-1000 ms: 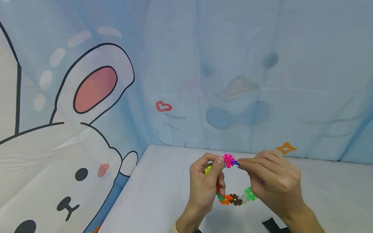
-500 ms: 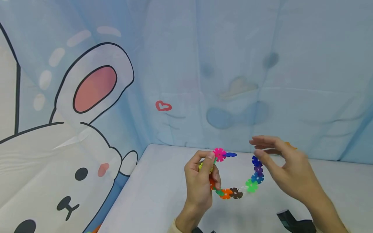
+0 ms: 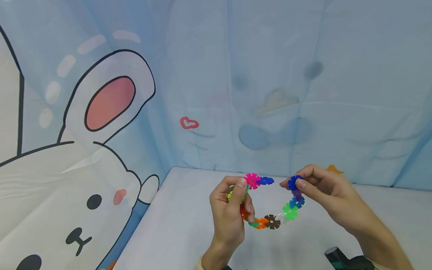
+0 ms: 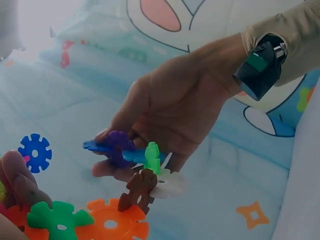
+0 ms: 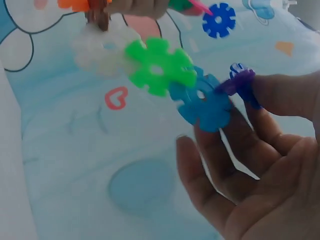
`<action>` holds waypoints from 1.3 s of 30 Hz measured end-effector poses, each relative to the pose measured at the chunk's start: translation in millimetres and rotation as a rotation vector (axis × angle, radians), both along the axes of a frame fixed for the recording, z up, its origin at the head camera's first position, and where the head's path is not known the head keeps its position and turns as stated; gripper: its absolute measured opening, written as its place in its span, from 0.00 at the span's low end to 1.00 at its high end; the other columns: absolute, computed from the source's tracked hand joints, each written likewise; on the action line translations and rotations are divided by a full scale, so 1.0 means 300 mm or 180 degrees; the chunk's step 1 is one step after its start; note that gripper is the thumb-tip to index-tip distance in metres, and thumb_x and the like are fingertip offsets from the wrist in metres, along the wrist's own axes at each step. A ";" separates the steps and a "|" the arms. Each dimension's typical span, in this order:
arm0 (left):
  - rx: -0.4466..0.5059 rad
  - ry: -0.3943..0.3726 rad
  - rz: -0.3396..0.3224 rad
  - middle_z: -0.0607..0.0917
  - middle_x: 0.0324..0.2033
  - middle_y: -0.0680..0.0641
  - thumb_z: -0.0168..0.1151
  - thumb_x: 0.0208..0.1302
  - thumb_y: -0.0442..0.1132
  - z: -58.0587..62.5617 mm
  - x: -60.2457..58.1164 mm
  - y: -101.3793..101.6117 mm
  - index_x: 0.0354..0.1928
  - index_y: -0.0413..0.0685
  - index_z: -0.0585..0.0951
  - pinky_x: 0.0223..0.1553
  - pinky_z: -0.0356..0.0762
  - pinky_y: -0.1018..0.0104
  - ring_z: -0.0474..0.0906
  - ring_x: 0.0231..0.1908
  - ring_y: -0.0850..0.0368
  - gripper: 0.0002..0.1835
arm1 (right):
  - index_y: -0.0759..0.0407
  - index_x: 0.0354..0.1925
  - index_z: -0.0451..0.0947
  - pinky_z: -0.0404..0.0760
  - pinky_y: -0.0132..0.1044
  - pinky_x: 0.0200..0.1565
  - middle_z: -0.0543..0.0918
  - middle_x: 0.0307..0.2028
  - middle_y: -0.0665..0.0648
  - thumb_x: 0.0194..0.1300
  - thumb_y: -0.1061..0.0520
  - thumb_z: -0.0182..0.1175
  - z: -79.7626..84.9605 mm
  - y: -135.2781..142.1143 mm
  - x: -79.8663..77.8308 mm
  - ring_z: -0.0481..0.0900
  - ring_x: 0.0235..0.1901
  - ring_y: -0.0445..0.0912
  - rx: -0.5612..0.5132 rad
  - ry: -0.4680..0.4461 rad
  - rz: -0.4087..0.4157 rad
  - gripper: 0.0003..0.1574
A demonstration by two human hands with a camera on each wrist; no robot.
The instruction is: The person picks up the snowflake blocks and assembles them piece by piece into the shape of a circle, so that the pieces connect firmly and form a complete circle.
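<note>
A curved chain of interlocking plastic snowflake discs hangs between my hands in the head view. My left hand (image 3: 227, 212) grips its left side, thumb near a pink disc (image 3: 252, 181); a blue disc (image 3: 266, 180) juts out beyond that as one loose end. At the opposite end, my right hand (image 3: 332, 198) pinches a dark blue disc (image 3: 294, 182) between thumb and fingers. Brown (image 3: 272, 222) and bright green (image 3: 290, 212) discs span the bottom. A gap separates the two blue ends. In the right wrist view, a light blue disc (image 5: 202, 102) lies against the fingers.
Beneath the hands is a white table surface (image 3: 189, 225). Behind it hangs a light blue cloth backdrop (image 3: 209, 75) with a printed rabbit at left. A dark device (image 3: 347, 260) is strapped at the right wrist.
My right hand has let go of the blue disc beside the pink one, moved right, and taken hold of the dark blue disc at the chain's other end. My left hand has shifted slightly left.
</note>
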State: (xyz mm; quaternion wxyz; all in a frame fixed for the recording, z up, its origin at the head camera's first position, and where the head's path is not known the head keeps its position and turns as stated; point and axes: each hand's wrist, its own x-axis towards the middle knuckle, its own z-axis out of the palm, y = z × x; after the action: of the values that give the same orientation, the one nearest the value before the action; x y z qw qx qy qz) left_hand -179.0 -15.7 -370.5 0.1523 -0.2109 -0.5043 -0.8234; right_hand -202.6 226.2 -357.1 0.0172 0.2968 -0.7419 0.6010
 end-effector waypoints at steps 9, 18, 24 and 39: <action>-0.0120 0.0423 -0.0160 0.64 0.13 0.35 0.52 0.79 0.30 0.001 0.002 -0.009 0.40 0.22 0.74 0.13 0.76 0.75 0.64 0.08 0.47 0.12 | 0.64 0.45 0.79 0.86 0.31 0.45 0.89 0.40 0.53 0.76 0.74 0.54 -0.016 -0.053 0.029 0.86 0.39 0.44 -0.0541 0.0050 -0.0010 0.11; -0.0187 0.0623 -0.0297 0.66 0.12 0.35 0.51 0.79 0.29 -0.001 0.000 -0.014 0.40 0.24 0.74 0.11 0.75 0.72 0.62 0.08 0.44 0.10 | 0.63 0.42 0.81 0.86 0.32 0.41 0.88 0.42 0.54 0.73 0.75 0.57 0.011 -0.069 0.066 0.86 0.37 0.44 -0.0465 0.0238 -0.0174 0.12; -0.0236 0.0773 -0.0312 0.67 0.13 0.35 0.50 0.79 0.28 -0.002 -0.001 -0.015 0.40 0.24 0.75 0.09 0.75 0.69 0.63 0.08 0.44 0.09 | 0.63 0.41 0.81 0.85 0.33 0.38 0.88 0.43 0.54 0.72 0.77 0.57 0.017 -0.069 0.074 0.84 0.36 0.44 -0.0506 0.0346 -0.0167 0.13; -0.0318 0.0782 -0.0301 0.68 0.12 0.35 0.50 0.79 0.26 -0.013 -0.001 -0.010 0.40 0.27 0.75 0.06 0.74 0.66 0.64 0.07 0.45 0.08 | 0.61 0.37 0.83 0.86 0.32 0.36 0.88 0.40 0.54 0.69 0.77 0.61 0.014 -0.084 0.085 0.86 0.37 0.45 -0.0519 0.0382 -0.0352 0.14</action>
State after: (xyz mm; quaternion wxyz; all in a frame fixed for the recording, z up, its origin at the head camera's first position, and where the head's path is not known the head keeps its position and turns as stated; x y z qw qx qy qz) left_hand -179.5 -18.8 -374.4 0.1631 -0.3410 -0.5118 -0.7715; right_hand -177.1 200.8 -352.8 0.1187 0.2885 -0.7034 0.6387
